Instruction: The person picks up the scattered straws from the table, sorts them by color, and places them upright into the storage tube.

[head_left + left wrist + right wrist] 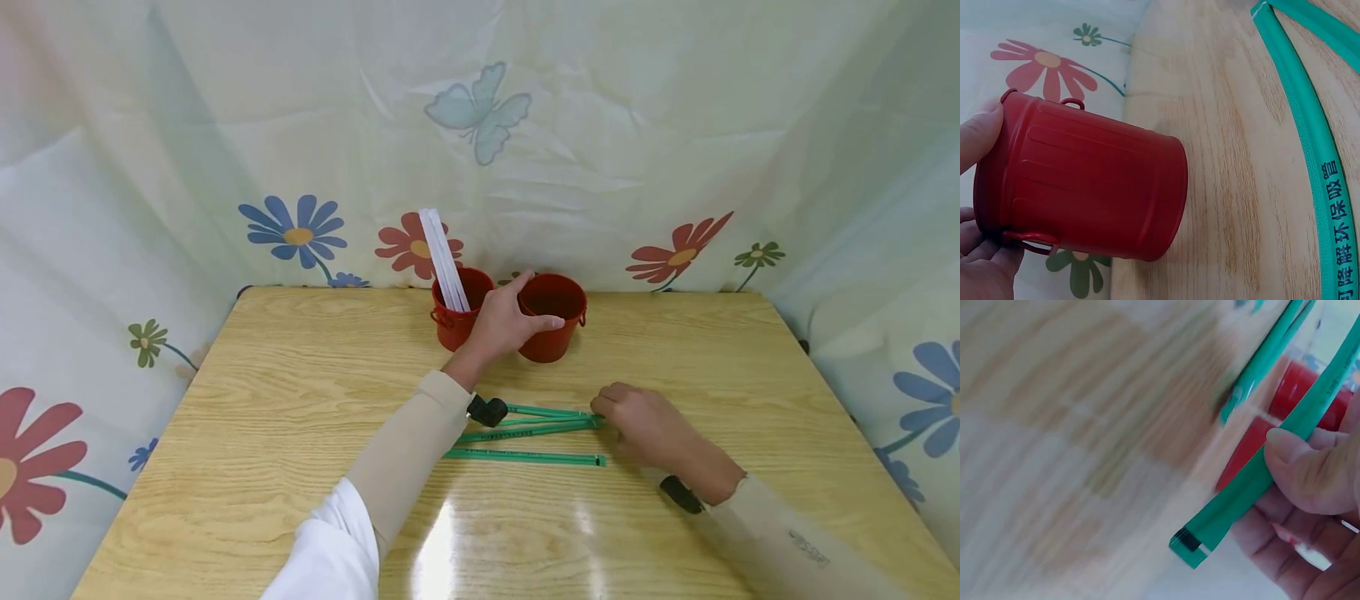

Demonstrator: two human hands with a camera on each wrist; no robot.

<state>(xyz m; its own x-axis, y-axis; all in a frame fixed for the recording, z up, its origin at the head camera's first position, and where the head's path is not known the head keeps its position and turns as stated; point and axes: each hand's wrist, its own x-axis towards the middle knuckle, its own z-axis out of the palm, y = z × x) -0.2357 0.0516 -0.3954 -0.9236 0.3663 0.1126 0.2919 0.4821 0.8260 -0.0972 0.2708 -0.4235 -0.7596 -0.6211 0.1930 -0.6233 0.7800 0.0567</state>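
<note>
My left hand [501,323] holds the right-hand red bucket [553,343] near its rim, the thumb on one side and the fingers on the other. In the left wrist view this bucket [1094,178] has small side handles. With thumb and fingers, my right hand [647,423] pinches one green-wrapped straw [1235,497] near its end. More green-wrapped straws [528,457] lie on the table in front of the buckets, partly hidden by my left forearm. Dark print shows on a straw wrapper [1313,150] in the left wrist view.
Left of the held bucket stands a second red bucket [452,335] with white-wrapped straws [444,262] leaning in it. The wooden table [315,400] meets a flower-patterned curtain [585,167] at the back and sides.
</note>
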